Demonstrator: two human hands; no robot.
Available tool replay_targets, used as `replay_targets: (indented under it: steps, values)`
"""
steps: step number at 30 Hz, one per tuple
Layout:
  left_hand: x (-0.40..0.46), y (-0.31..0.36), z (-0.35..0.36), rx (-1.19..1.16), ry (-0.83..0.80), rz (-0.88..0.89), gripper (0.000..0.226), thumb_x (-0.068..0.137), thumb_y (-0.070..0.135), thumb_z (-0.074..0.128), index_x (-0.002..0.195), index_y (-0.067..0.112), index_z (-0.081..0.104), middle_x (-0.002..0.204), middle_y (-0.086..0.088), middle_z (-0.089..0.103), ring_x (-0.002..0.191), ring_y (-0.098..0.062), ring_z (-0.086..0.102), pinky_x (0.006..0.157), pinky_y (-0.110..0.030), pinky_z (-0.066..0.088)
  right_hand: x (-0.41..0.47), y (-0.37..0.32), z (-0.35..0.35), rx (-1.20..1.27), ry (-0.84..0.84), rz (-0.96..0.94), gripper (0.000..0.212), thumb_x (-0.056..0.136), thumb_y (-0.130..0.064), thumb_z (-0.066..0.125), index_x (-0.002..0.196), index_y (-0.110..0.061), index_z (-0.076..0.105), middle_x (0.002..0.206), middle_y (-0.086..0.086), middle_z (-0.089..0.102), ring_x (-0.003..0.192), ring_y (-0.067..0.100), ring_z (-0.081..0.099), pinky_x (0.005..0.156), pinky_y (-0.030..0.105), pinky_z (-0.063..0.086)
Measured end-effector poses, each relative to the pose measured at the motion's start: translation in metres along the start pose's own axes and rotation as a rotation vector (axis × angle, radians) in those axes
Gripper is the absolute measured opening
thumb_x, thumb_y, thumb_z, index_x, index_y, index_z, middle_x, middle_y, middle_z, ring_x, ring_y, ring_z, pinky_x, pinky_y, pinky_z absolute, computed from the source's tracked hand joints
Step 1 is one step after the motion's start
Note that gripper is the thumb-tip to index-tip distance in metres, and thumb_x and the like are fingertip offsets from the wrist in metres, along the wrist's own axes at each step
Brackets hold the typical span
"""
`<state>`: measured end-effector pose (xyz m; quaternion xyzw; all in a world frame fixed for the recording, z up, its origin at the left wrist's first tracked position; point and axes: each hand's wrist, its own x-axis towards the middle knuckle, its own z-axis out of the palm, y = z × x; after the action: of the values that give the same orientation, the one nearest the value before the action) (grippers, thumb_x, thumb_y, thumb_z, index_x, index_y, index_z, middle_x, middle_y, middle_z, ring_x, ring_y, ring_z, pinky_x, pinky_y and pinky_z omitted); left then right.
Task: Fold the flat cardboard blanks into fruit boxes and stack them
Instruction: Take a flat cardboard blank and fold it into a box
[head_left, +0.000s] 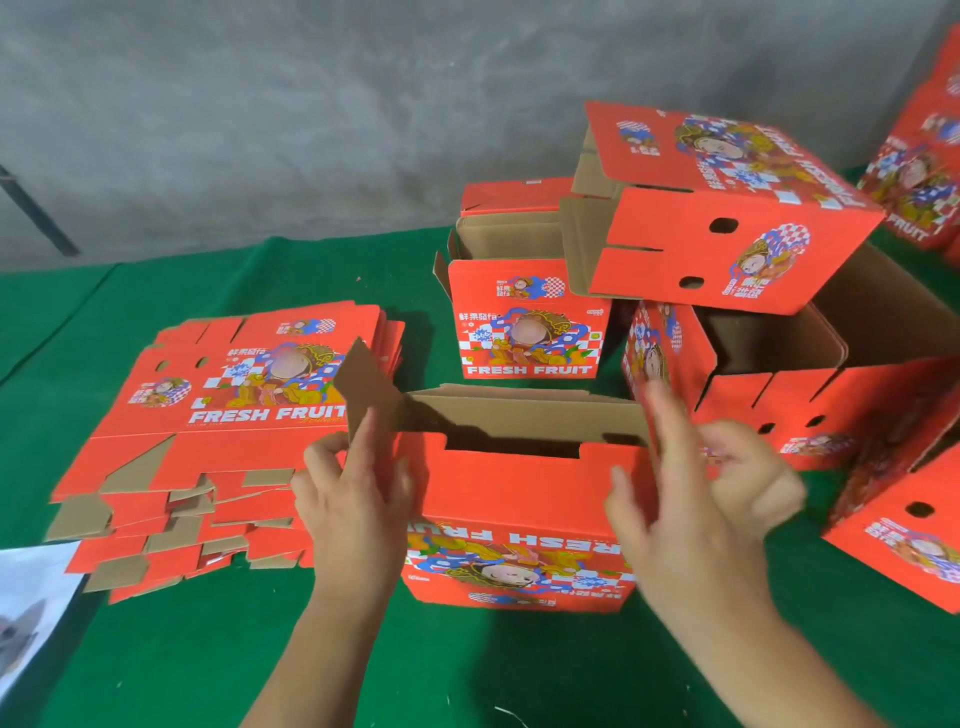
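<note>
The box under assembly (519, 519) stands on the green tabletop (208, 665) directly in front of the person, its printed front panel facing the camera upside down and its long axis running left to right between the two hands. The left hand (353, 493) grips the box's left end, thumb and fingers curled round the raised brown end flap (366, 384), which stands upright and tilted outward. The right hand (696, 488) is at the box's right end, fingers spread and motion-blurred; whether it touches the cardboard cannot be determined. Each hand is thus at its own end, and the left hand is the one with a hold on a flap, so the next fold probably turns that flap inward along the long axis. The stack of flat blanks (228, 415) lies just left of the left hand. Finished boxes (524, 322) stand behind, and another (727, 218) rests tilted atop an open box (810, 395) to the right.
</note>
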<state>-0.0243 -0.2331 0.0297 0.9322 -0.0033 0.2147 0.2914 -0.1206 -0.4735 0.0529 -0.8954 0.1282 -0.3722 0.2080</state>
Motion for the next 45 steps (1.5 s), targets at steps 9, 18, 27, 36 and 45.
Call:
replay_targets:
  steps: [9,18,27,36,45]
  values:
    - [-0.007,-0.012,0.000,-0.095,0.103,0.180,0.020,0.088,-0.001,0.044,0.095,0.013,0.056,0.093,0.002,0.052,0.081,-0.025,0.040,0.074,-0.040,0.032,0.022,-0.014,0.046,-0.024,-0.642,-0.078,0.100,0.095,-0.054,0.054,0.160,-0.037,-0.020,0.165,-0.007,-0.036,0.127,0.034,0.059,0.100,0.044,0.049]
    - [0.018,-0.001,-0.013,0.140,-0.257,0.419,0.054,0.099,0.049,0.040,0.150,0.032,0.048,0.090,0.003,0.069,0.087,-0.030,0.060,0.078,-0.041,0.038,0.023,-0.023,0.048,-0.198,-0.658,-0.094,0.077,0.093,-0.061,0.044,0.161,-0.045,0.009,0.159,0.010,-0.045,0.126,0.038,0.057,0.109,0.051,0.040]
    - [0.057,0.027,0.017,0.488,-0.381,0.336,0.087,0.098,0.062,0.042,0.162,0.033,-0.009,0.086,-0.004,0.074,0.083,-0.031,0.072,0.066,-0.034,0.035,-0.002,0.005,0.013,0.202,-0.224,0.052,0.079,0.092,-0.027,0.064,0.162,-0.026,0.026,0.165,0.002,0.035,0.150,0.021,0.034,0.121,0.042,0.031]
    - [0.050,0.010,0.015,-0.088,-0.228,0.255,0.052,0.094,0.072,0.029,0.107,0.034,0.063,0.095,0.006,0.057,0.099,-0.030,0.058,0.086,-0.042,0.044,0.009,0.025,0.021,0.257,-0.291,0.015,0.025,0.102,-0.044,0.045,0.099,-0.030,0.065,0.101,-0.015,0.064,0.101,0.023,0.057,0.089,0.031,0.039]
    - [0.049,0.011,0.019,0.178,-0.542,0.037,0.094,0.074,0.071,0.075,0.152,0.039,0.032,0.154,0.002,0.023,0.132,-0.034,0.052,0.105,-0.051,0.048,0.056,0.007,0.050,-0.179,-0.851,0.158,0.091,0.080,-0.075,0.066,0.153,-0.043,0.021,0.148,-0.005,0.028,0.138,0.034,0.029,0.102,0.049,0.044]
